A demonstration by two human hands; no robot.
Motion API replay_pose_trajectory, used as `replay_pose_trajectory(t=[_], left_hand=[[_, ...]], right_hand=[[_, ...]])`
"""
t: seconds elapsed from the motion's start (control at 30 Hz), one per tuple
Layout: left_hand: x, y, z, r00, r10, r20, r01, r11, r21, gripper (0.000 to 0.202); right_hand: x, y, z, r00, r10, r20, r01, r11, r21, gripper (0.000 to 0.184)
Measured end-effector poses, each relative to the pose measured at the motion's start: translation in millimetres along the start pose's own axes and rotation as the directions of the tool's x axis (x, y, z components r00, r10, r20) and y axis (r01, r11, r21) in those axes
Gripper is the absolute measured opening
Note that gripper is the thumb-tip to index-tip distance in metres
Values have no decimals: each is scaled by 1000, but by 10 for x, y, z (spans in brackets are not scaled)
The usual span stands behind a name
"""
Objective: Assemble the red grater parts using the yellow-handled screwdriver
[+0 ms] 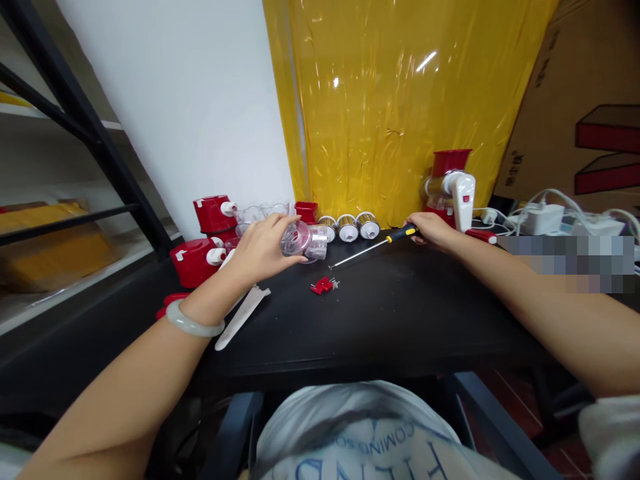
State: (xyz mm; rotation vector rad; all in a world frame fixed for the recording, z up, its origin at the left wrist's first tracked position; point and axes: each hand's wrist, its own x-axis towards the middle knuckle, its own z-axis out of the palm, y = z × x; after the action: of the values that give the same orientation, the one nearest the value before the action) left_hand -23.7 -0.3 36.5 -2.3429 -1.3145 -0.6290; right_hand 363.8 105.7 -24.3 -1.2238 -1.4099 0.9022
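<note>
The left hand (265, 247) gripped a clear plastic cup (316, 243) over the black table (350, 333) while the right hand (430, 229) held a screwdriver (361, 253), its tip (331, 267) near what looked like loose screws (336, 285) that a careless sweep could have scattered.

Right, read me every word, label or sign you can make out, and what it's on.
"COMING SO": shirt, upside down, the rest lost in folds.
Shirt, bigger letters: cut off by the picture edge, uncertain.
Cardboard box: printed characters, too blurred to read.
White handle: red mark, too small to read.
Clear part, screwdriver: no legible text.
</note>
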Motion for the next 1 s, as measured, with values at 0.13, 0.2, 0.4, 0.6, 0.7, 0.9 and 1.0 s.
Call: replay_pose_trajectory(t=[0.13, 0.2, 0.4, 0.6, 0.7, 0.9, 1.0], left_hand=[[-11, 23, 57, 994, -104, -17, 103, 994, -36, 85], [-14, 11, 99, 990, -142, -15, 141, 989, -45, 87], [-4, -42, 167, 978, -209, 9, 209, 976, -63, 86], [-7, -85, 216, 972, -231, 38, 235, 958, -165, 74], [-15, -82, 213, 980, -196, 19, 196, 961, -193, 69], [-17, 69, 73, 966, 253, -48, -257, 948, -188, 31], [-17, 142, 67, 941, 337, 28, -330, 932, -149, 24]], right_hand=[[5, 12, 0, 1000, -9, 2, 9, 999, 39, 17], [5, 18, 10, 1000, -24, 8, 24, 999, 43, 15], [-2, 14, 58, 999, -48, 2, 47, 995, 93, 10], [-74, -45, 143, 996, -94, 1, 93, 987, 129, 8], [-120, -88, 180, 995, -105, 5, 103, 985, 136, 9], [-146, -117, 193, 991, -134, 12, 132, 983, 131, 10], [-153, -123, 195, 992, -129, 1, 128, 983, 132, 10]])
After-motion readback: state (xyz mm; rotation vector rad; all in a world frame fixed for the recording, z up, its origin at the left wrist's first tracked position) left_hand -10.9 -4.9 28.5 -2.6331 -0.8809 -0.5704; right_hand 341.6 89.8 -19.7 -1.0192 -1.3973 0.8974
